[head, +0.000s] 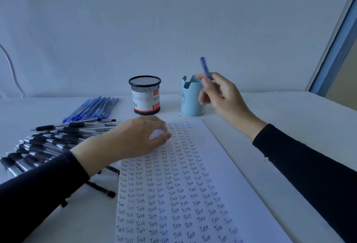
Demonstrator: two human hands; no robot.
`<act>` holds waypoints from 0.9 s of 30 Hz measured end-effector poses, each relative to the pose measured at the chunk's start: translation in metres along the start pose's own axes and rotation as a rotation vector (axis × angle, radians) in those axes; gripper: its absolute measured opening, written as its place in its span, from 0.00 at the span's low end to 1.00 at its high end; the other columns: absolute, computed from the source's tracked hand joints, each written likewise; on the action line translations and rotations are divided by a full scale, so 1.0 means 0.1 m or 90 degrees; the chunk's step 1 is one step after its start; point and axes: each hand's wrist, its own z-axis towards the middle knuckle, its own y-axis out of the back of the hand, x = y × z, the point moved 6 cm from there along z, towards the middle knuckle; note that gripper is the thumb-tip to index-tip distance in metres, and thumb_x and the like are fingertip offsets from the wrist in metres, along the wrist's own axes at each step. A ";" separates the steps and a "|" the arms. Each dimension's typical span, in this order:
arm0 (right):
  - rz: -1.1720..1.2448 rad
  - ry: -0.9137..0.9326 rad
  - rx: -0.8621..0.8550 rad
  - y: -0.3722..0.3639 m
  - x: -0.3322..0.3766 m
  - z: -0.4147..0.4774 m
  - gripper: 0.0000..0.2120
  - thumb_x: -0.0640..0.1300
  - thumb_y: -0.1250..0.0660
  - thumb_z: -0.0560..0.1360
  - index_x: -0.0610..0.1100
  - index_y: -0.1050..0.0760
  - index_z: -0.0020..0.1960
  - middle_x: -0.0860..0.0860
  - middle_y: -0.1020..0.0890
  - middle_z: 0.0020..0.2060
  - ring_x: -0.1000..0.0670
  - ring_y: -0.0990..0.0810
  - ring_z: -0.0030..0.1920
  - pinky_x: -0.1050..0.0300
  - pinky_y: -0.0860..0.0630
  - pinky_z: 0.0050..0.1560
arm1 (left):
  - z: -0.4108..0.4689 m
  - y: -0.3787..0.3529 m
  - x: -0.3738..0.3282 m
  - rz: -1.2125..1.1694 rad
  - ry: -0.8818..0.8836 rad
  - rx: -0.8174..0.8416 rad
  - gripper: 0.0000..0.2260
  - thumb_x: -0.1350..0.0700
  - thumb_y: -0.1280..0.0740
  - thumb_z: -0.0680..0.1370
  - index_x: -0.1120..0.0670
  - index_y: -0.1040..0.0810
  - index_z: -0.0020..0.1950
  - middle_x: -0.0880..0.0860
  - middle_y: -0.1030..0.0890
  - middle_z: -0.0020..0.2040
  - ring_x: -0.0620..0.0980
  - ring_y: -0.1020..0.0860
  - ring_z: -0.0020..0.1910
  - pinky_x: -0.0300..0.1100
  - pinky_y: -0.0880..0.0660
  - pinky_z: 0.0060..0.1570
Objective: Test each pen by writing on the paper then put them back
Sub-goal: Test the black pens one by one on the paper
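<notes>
The paper, crowded with rows of "Test", lies nearest, its top steadied by the loose, empty fingers of the left hand, while the right hand pinches a blue pen raised just beside the pale blue cup (probably its home).

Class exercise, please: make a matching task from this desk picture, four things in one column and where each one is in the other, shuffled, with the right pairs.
1 mesh cup
2 blue pen
3 paper
4 black pens

A held up in the right hand
B under the left hand
C heaped at the left of the table
D standing left of the light blue holder

Pairs: 1-D, 2-A, 3-B, 4-C
</notes>
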 end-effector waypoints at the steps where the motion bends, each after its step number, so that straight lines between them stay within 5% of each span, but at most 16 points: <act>1: -0.016 0.002 0.050 -0.01 0.01 0.02 0.10 0.46 0.42 0.84 0.57 0.24 0.55 0.42 0.18 0.41 0.44 0.21 0.40 0.49 0.24 0.48 | -0.02 -0.03 0.02 0.007 -0.008 0.055 0.25 0.35 0.48 0.79 0.42 0.32 0.73 0.38 0.34 0.73 0.41 0.34 0.71 0.41 0.40 0.72; 3: -0.078 -0.047 0.166 -0.05 -0.08 0.03 0.13 0.48 0.43 0.84 0.64 0.24 0.54 0.41 0.19 0.50 0.40 0.23 0.47 0.47 0.27 0.53 | -0.04 -0.11 0.06 0.016 -0.010 0.155 0.30 0.33 0.50 0.79 0.42 0.46 0.79 0.38 0.48 0.78 0.40 0.47 0.77 0.39 0.52 0.73; 5: -0.110 -0.086 0.244 -0.09 -0.17 -0.01 0.11 0.48 0.44 0.84 0.58 0.23 0.57 0.48 0.23 0.42 0.48 0.27 0.41 0.51 0.31 0.47 | -0.05 -0.18 0.08 0.026 -0.006 0.196 0.32 0.33 0.54 0.78 0.42 0.55 0.80 0.39 0.56 0.79 0.40 0.55 0.77 0.41 0.58 0.75; 8: -0.131 -0.091 0.250 -0.12 -0.27 -0.02 0.06 0.43 0.37 0.81 0.52 0.23 0.54 0.54 0.18 0.42 0.50 0.22 0.44 0.48 0.26 0.52 | -0.03 -0.24 0.09 0.050 -0.001 0.194 0.33 0.32 0.58 0.77 0.44 0.59 0.79 0.41 0.59 0.79 0.41 0.58 0.78 0.48 0.56 0.78; 13: -0.281 -0.010 0.322 -0.24 -0.28 -0.09 0.08 0.41 0.31 0.78 0.45 0.17 0.56 0.55 0.25 0.46 0.63 0.24 0.44 0.66 0.30 0.49 | 0.01 -0.26 0.14 0.047 -0.006 0.175 0.33 0.32 0.59 0.77 0.43 0.58 0.79 0.40 0.59 0.79 0.40 0.57 0.77 0.46 0.58 0.77; 15: -0.319 -0.034 0.397 -0.32 -0.35 -0.18 0.10 0.43 0.32 0.78 0.47 0.17 0.58 0.55 0.28 0.48 0.67 0.27 0.43 0.71 0.35 0.46 | 0.01 -0.26 0.14 0.036 -0.012 0.165 0.33 0.32 0.57 0.77 0.43 0.57 0.80 0.40 0.57 0.79 0.39 0.57 0.77 0.42 0.59 0.76; 19: -0.344 -0.060 0.453 -0.36 -0.41 -0.23 0.13 0.45 0.35 0.80 0.51 0.20 0.63 0.55 0.27 0.54 0.56 0.32 0.60 0.64 0.37 0.66 | 0.03 -0.20 0.16 -0.007 -0.003 0.132 0.33 0.30 0.52 0.76 0.41 0.49 0.79 0.39 0.51 0.79 0.41 0.50 0.77 0.43 0.53 0.77; 21: -0.296 -0.105 0.431 -0.29 -0.40 -0.19 0.17 0.39 0.41 0.81 0.51 0.23 0.66 0.57 0.25 0.55 0.58 0.29 0.59 0.63 0.35 0.66 | 0.06 -0.12 0.14 -0.026 0.005 0.075 0.30 0.32 0.47 0.77 0.42 0.40 0.77 0.39 0.42 0.77 0.41 0.42 0.75 0.43 0.45 0.74; 24: -0.263 -0.177 0.355 -0.11 -0.47 -0.11 0.22 0.37 0.48 0.80 0.55 0.26 0.65 0.60 0.17 0.51 0.54 0.23 0.51 0.60 0.29 0.52 | 0.13 -0.01 -0.01 -0.077 -0.001 -0.078 0.25 0.35 0.40 0.76 0.44 0.27 0.70 0.42 0.26 0.66 0.40 0.28 0.63 0.37 0.32 0.64; 27: -0.212 -0.232 0.324 -0.01 -0.56 -0.10 0.20 0.40 0.50 0.81 0.55 0.27 0.63 0.59 0.14 0.47 0.55 0.24 0.56 0.56 0.31 0.58 | 0.20 -0.02 -0.20 -0.119 -0.057 -0.152 0.17 0.44 0.32 0.77 0.49 0.20 0.63 0.46 0.19 0.55 0.40 0.24 0.49 0.29 0.28 0.48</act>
